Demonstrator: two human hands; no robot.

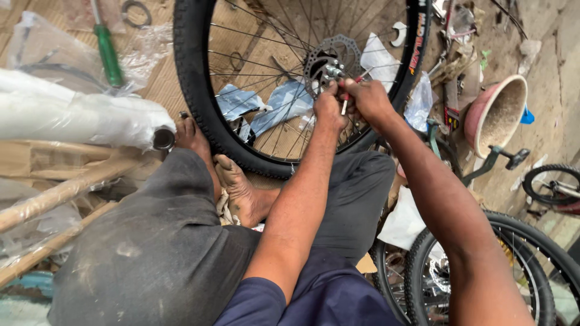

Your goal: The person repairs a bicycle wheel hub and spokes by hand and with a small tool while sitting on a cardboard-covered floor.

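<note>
sitting on the floor with a black-tyred bicycle wheel (pixel 199 90) stood upright ahead, its lower rim held between two bare feet (pixel 238 187). left hand (pixel 328 108) closed on the hub (pixel 329 71) at the wheel's centre, fingers curled and pressed against the metal just below the disc brake rotor (pixel 338 51). right hand (pixel 368 99) touching the left, pinched round a thin tool with a red handle (pixel 356 79) whose tip points in at the hub; exact kind of tool too small to tell. both forearms reaching forward over dark grey trousers (pixel 163 253). spokes fanning out around the hands, with blue and white plastic scraps (pixel 284 99) visible through them on the cardboard (pixel 241 36) beneath. green-handled screwdriver (pixel 107 51) lying well apart at upper left, near a metal ring (pixel 136 12). long parts wrapped in clear plastic and brown paper (pixel 72 118) stacked at left. pink bowl (pixel 495 111) tilted on its side at right, beside a teal bicycle frame with a pedal (pixel 516 158). second wheel (pixel 483 265) lying at lower right, under the right arm.
</note>
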